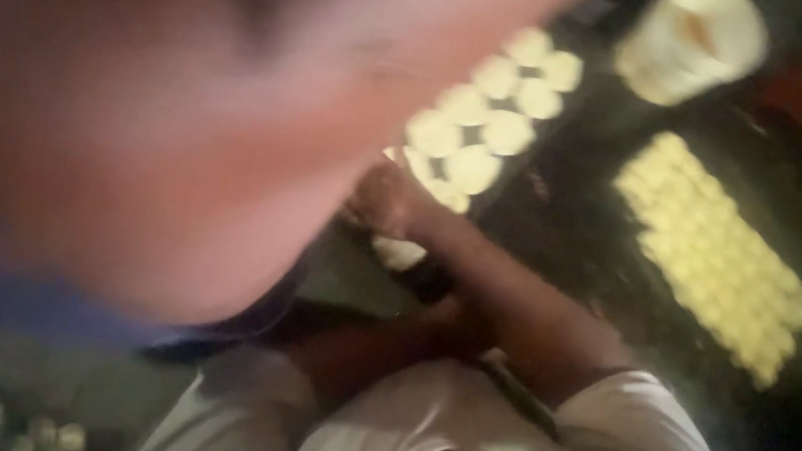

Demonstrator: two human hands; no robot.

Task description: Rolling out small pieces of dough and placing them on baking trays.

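head view, blurred, hand (pixel 386 199) touching pale round pieces (pixel 477 128) (grip unclear)

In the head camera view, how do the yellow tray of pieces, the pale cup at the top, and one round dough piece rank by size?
1. Yellow tray
2. Pale cup
3. Round dough piece
Blur and differing nearness make this only apparent size.

A food workshop: rows of pale dough rounds (pixel 494 115) on dark trays (pixel 569 164).
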